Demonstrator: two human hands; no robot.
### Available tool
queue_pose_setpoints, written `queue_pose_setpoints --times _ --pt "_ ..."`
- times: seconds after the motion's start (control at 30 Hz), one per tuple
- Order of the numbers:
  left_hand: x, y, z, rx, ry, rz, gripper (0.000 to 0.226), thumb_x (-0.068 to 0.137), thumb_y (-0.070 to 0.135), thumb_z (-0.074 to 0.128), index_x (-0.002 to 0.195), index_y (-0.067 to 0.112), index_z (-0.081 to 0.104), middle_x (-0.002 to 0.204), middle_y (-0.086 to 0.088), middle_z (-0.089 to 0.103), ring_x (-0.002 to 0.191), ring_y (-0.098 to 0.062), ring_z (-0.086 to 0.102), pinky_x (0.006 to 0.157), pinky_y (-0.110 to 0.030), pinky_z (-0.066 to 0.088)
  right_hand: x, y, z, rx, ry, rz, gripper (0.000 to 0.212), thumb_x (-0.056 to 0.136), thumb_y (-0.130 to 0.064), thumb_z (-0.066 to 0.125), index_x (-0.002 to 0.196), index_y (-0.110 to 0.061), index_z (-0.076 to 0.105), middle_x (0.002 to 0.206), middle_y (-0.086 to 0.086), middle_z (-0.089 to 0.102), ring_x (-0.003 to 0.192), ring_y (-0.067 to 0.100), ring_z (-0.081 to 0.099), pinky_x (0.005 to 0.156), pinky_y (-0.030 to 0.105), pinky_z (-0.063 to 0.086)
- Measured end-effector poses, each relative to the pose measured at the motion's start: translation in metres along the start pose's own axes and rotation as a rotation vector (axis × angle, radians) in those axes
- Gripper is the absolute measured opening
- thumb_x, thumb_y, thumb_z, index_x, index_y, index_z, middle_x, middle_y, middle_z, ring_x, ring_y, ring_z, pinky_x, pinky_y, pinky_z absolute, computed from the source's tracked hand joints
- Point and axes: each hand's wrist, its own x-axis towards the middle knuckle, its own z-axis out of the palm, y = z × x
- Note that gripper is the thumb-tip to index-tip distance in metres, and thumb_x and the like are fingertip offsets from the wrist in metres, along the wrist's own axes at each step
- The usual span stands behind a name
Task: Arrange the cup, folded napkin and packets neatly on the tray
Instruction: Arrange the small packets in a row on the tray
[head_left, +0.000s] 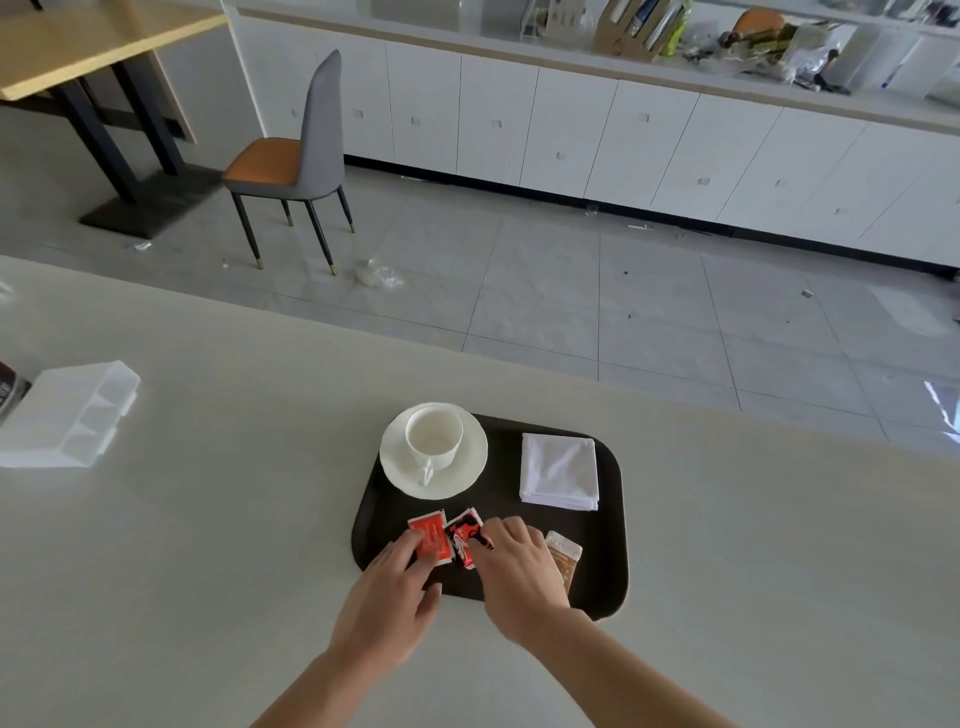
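On the tray's (498, 501) near edge, left hand (389, 587) presses flat-fingered on red packet (431, 538), right hand (514, 566) bent-fingered on red-black packet (467, 535), grip unclear; a hasty nudge could overlap these 2.

Dk brown tray (608, 571); white cup (434, 436), napkin (560, 470); red packets (432, 535).

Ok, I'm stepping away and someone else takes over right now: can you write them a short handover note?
Left hand: straight fingers press the red packet.
Right hand: fingertips on the red-and-black packet; grip unclear.
Done: cup on its saucer far left on the tray, folded napkin far right.
To do: line up those two packets and the brown packet along the near edge.
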Motion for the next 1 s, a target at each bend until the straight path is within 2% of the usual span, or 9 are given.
queue_pose_setpoints --times 0.2,0.33,0.5,0.57,0.63,0.73,0.83,0.9,1.0 --pt "0.002 0.006 -0.004 -0.092 0.004 -0.101 0.034 0.087 0.024 0.059 0.121 0.028 0.062 0.138 0.012 0.049 0.105 -0.008 0.061 0.078 -0.015 0.046 -0.001 -0.009 0.009 0.092 0.057 -0.012 0.034 0.089 -0.010 0.054 0.122 -0.019 0.058 0.123 0.001 0.052 0.115 0.027 0.043 0.107 0.039 0.037" --pt "0.004 0.005 -0.004 -0.101 0.036 -0.123 0.040 0.086 0.021 0.059 0.125 0.027 0.059 0.142 0.009 0.044 0.118 -0.009 0.056 0.086 -0.021 0.052 -0.005 0.002 0.011 0.098 0.066 0.042 0.038 0.086 -0.011 0.054 0.122 -0.022 0.059 0.124 -0.003 0.052 0.114 0.026 0.042 0.105 0.040 0.033" --pt "0.011 0.004 -0.001 -0.115 0.050 -0.126 0.045 0.083 0.014 0.063 0.128 0.017 0.060 0.137 0.003 0.054 0.134 -0.020 0.042 0.110 -0.032 0.038 -0.003 -0.012 0.017 0.085 0.036 -0.014 0.038 0.090 -0.015 0.053 0.127 -0.020 0.056 0.127 -0.002 0.051 0.116 0.027 0.040 0.109 0.039 0.033" --pt "0.010 0.000 0.002 -0.098 0.046 -0.078 0.053 0.081 0.014 0.066 0.133 0.016 0.056 0.136 -0.001 0.056 0.133 -0.024 0.044 0.111 -0.035 0.038 -0.001 -0.016 0.013 0.127 0.046 -0.003 0.037 0.093 -0.018 0.052 0.130 -0.022 0.055 0.130 -0.004 0.052 0.120 0.027 0.041 0.112 0.039 0.030" --pt "0.011 -0.007 0.003 -0.058 0.054 -0.030 0.052 0.079 0.017 0.071 0.130 0.019 0.060 0.131 -0.005 0.060 0.128 -0.026 0.051 0.105 -0.038 0.044 -0.003 -0.011 0.005 0.196 0.101 0.078 0.037 0.096 -0.025 0.051 0.133 -0.026 0.056 0.130 -0.008 0.054 0.122 0.023 0.042 0.109 0.037 0.031" --pt "0.014 -0.015 0.006 0.017 0.041 0.034 0.038 0.076 0.022 0.076 0.113 0.020 0.069 0.121 -0.009 0.064 0.117 -0.030 0.060 0.091 -0.041 0.055 -0.024 0.013 -0.005 0.306 0.197 0.407 0.036 0.096 -0.027 0.051 0.132 -0.026 0.061 0.127 -0.009 0.059 0.116 0.020 0.050 0.097 0.033 0.042" --pt "0.013 -0.021 0.010 0.045 0.031 0.082 0.037 0.076 0.024 0.075 0.113 0.020 0.069 0.123 -0.011 0.063 0.117 -0.031 0.059 0.092 -0.042 0.055 -0.047 0.035 -0.004 0.321 0.193 0.664 0.028 0.096 -0.025 0.053 0.120 -0.025 0.068 0.116 -0.005 0.064 0.107 0.022 0.055 0.087 0.033 0.046" --pt "0.013 -0.026 0.009 0.037 0.032 0.102 0.038 0.077 0.024 0.074 0.114 0.022 0.069 0.124 -0.011 0.063 0.119 -0.031 0.058 0.092 -0.042 0.055 -0.051 0.038 -0.002 0.291 0.182 0.726 0.023 0.096 -0.027 0.053 0.112 -0.025 0.069 0.109 -0.005 0.064 0.105 0.021 0.056 0.084 0.032 0.046" --pt "0.018 -0.029 0.004 0.019 0.035 0.115 0.037 0.079 0.021 0.072 0.116 0.021 0.069 0.125 -0.008 0.063 0.123 -0.030 0.056 0.095 -0.043 0.053 -0.043 0.036 0.002 0.189 0.111 0.750 0.028 0.096 -0.037 0.049 0.117 -0.029 0.065 0.112 -0.007 0.059 0.106 0.019 0.052 0.089 0.031 0.040"
